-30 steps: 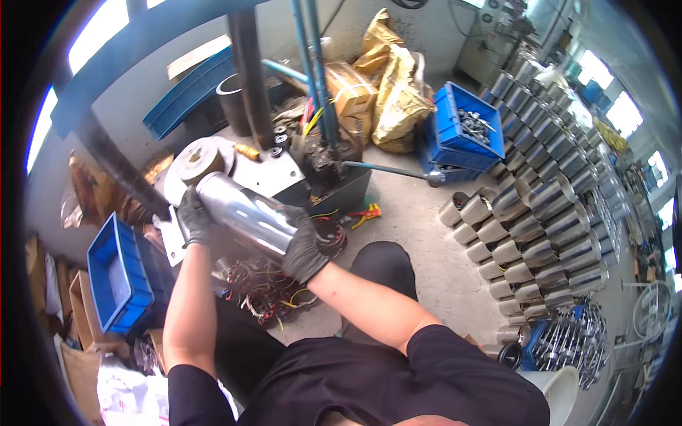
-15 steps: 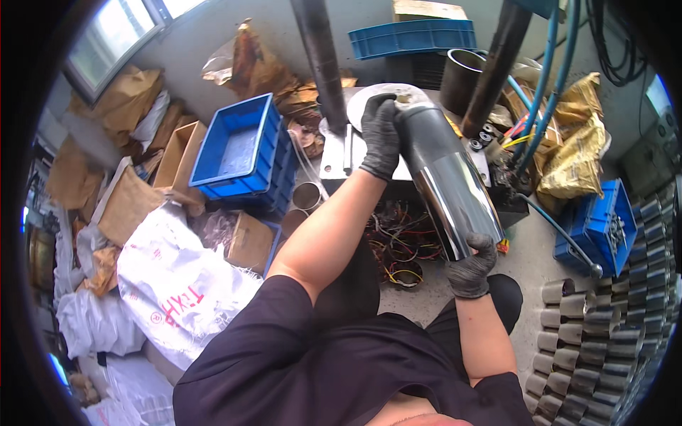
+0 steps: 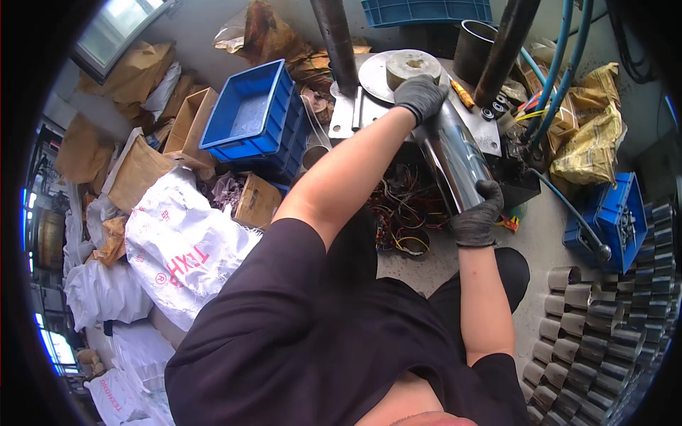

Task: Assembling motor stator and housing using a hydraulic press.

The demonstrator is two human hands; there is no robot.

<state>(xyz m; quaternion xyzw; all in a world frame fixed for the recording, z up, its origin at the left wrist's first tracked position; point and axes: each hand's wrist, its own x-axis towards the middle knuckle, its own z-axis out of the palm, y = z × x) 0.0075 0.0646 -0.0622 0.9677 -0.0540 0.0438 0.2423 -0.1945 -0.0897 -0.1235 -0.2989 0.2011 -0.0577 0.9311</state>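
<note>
Over a cluttered workshop floor, by a steel machine base:

Left hand: the left hand [image 3: 420,96], in a dark glove, is clenched around the upper end of a shiny metal tube [image 3: 452,159], fingers curled over its rim.

Right hand: the right hand [image 3: 476,216], also gloved, grasps the lower end of the same tube, fingers wrapped around its edge.

Tube: polished and cylindrical, it is held in the air between both hands, tilted so the far end is higher. That far end sits just beside a round grey disc [image 3: 412,67] lying on a circular metal plate [image 3: 375,71].

Machine base: a flat steel plate [image 3: 486,128] carries two dark upright posts [image 3: 335,39]; blue hoses [image 3: 561,78] run down beside the right one.

Below the tube: a tangle of coloured wires [image 3: 401,213] lies on the floor, between the person's knees and the base.

Left side: a blue plastic crate [image 3: 256,117] stands next to cardboard boxes [image 3: 188,128] and white woven sacks [image 3: 181,238].

Right side: a second blue crate [image 3: 614,216] holding small metal parts stands near yellow bags [image 3: 593,142]. Closer to the person, many short shiny tube sections [image 3: 604,319] stand in rows, touching one another.

Back: a dark round pot [image 3: 472,42] stands behind the base, with another blue crate [image 3: 426,11] beyond it.

Person: wears a black shirt; both forearms are bare above the gloves.
</note>
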